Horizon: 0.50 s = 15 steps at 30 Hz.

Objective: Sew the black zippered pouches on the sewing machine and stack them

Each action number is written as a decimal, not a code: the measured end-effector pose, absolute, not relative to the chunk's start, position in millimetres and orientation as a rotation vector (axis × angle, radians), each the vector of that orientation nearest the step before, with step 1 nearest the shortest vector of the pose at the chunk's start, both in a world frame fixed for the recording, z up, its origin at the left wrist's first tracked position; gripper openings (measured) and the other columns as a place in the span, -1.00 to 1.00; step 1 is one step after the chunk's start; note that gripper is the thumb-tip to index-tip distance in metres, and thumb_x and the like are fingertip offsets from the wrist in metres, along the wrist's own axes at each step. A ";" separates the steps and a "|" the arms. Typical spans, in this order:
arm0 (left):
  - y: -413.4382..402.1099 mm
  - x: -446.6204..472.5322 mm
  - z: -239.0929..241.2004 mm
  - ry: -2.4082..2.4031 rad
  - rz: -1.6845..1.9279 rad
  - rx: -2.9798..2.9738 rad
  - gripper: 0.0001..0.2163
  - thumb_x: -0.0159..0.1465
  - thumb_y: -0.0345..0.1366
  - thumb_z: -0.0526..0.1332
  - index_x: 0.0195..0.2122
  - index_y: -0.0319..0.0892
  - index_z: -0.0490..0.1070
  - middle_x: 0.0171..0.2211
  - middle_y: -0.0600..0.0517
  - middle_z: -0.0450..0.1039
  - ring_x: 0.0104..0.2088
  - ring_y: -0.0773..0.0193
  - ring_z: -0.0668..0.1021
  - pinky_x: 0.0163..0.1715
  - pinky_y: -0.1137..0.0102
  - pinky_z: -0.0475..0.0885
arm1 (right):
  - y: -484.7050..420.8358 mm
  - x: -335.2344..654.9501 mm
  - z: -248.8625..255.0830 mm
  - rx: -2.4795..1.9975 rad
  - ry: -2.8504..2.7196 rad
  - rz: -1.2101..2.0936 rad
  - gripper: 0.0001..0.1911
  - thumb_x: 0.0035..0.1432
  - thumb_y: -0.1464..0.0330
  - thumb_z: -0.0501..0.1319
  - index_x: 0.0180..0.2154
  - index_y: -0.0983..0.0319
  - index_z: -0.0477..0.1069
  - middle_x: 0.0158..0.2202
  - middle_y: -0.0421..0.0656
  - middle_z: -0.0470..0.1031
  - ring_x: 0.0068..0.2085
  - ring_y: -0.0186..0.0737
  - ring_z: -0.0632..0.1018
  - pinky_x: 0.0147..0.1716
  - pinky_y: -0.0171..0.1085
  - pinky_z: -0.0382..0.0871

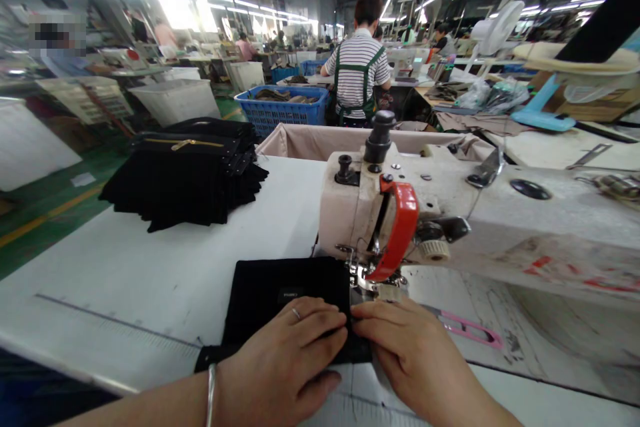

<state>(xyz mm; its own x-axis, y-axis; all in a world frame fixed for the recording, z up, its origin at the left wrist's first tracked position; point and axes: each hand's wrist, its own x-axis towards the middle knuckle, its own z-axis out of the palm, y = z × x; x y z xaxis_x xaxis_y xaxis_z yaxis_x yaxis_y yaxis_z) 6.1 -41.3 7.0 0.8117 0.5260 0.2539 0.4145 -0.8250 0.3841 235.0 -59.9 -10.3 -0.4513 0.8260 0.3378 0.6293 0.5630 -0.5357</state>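
Under the left hand (295,353), open with fingers laid flat: black piece (255,297), on worktop (150,280). Right hand (413,347): fingers bent at the piece's right edge; pinch, cannot tell. Ahead: sewing machine (343,213). Step, seemingly: edge-feeding; next move calls for straight guiding.

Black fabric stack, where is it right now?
In the head view, the stack sits left of centre on the white table, left of the sewing machine, nearer than the blue basket.
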 end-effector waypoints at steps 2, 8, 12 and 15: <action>-38.3 5.1 4.3 0.668 0.492 2.721 -0.67 0.30 -0.32 0.22 0.07 -0.26 0.38 0.06 -0.07 0.44 0.09 0.10 0.41 0.21 0.20 0.30 | -60.5 233.6 -11.2 -1.182 -2.225 0.437 -0.65 0.17 0.59 0.04 -0.17 0.13 0.48 -0.10 -0.23 0.56 -0.18 -0.18 0.52 -0.21 -0.18 0.38; -24.5 2.4 3.1 0.557 0.488 2.762 -0.72 0.32 -0.32 0.16 0.04 -0.26 0.38 0.01 -0.08 0.46 0.05 0.16 0.45 0.21 0.23 0.30 | -60.9 228.6 -14.8 -1.212 -2.246 0.347 -0.58 0.14 0.61 0.02 -0.07 0.15 0.45 -0.08 -0.16 0.51 -0.12 -0.14 0.49 -0.13 -0.16 0.42; -8.4 2.3 -1.5 0.519 0.517 2.802 -0.70 0.30 -0.30 0.18 0.05 -0.25 0.37 0.02 -0.10 0.46 0.06 0.15 0.45 0.19 0.21 0.31 | -58.5 230.0 -19.3 -1.249 -2.292 0.298 -0.57 0.16 0.60 0.02 -0.01 0.16 0.42 -0.06 -0.12 0.49 -0.08 -0.11 0.49 -0.10 -0.13 0.43; 5.5 4.2 -4.1 0.464 0.535 2.818 -0.70 0.29 -0.30 0.20 0.03 -0.29 0.38 -0.02 -0.12 0.47 0.05 0.15 0.46 0.19 0.24 0.31 | -56.3 232.4 -23.8 -1.320 -2.342 0.273 -0.52 0.19 0.56 0.02 0.11 0.15 0.34 -0.02 -0.06 0.44 -0.06 -0.08 0.49 -0.13 -0.11 0.46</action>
